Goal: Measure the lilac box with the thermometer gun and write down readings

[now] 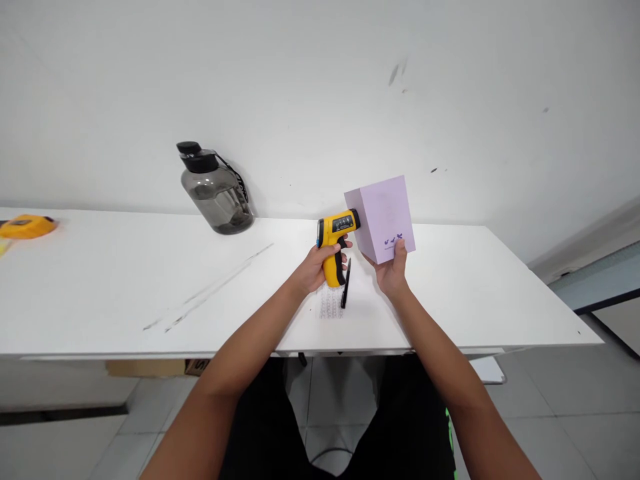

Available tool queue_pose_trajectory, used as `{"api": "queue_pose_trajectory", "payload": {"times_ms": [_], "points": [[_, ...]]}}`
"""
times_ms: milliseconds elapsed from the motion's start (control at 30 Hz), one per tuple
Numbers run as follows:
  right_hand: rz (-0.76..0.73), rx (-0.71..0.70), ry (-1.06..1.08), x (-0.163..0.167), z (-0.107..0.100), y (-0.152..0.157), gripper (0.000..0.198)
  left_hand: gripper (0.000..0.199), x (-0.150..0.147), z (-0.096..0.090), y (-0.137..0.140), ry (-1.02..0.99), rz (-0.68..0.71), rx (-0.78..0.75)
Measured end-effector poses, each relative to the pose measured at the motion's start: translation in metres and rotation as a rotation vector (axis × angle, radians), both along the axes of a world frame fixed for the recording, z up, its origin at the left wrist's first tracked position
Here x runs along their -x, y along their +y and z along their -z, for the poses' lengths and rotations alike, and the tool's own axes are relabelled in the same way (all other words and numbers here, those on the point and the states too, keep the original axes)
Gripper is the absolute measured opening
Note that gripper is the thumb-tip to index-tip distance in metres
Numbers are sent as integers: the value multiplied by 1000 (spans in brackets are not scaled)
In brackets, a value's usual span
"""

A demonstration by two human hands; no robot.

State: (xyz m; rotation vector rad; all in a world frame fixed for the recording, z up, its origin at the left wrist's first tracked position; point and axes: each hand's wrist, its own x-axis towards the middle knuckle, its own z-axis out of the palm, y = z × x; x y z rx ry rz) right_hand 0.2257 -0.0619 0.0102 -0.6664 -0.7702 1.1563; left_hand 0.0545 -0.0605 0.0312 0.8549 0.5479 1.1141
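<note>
My left hand (311, 270) is wrapped round the handle of a yellow and black infrared thermometer gun (331, 267). The gun's black front end points right, touching or very close to the side of a lilac box (387, 217). That box is tilted in my right hand (393, 275), with the thumb on its front face near small dark purple prints and the other fingers beneath. Under my hands, a black pen (346, 287) lies on the table beside a sheet with rows of small writing (330, 305).
A grey see-through water bottle (215, 193) with a black lid stands at the back left by the wall. Farther left on the white table (125, 280) lies a yellow-orange tool (30, 227), blurred. The table's right edge slants down toward the front corner.
</note>
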Motion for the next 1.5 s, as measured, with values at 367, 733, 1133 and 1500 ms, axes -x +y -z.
{"api": "queue_pose_trajectory", "payload": {"times_ms": [367, 733, 1133, 1500], "points": [[-65, 71, -30, -1, 6, 4, 70, 40, 1, 2, 3, 0, -11, 31], [-77, 54, -41, -4, 5, 3, 69, 38, 0, 0, 1, 6, -6, 7], [-77, 49, -60, -6, 3, 3, 65, 36, 0, -3, -1, -14, 34, -12], [-65, 53, -68, -5, 2, 1, 66, 33, 1, -2, 0, -20, 43, -3]]}}
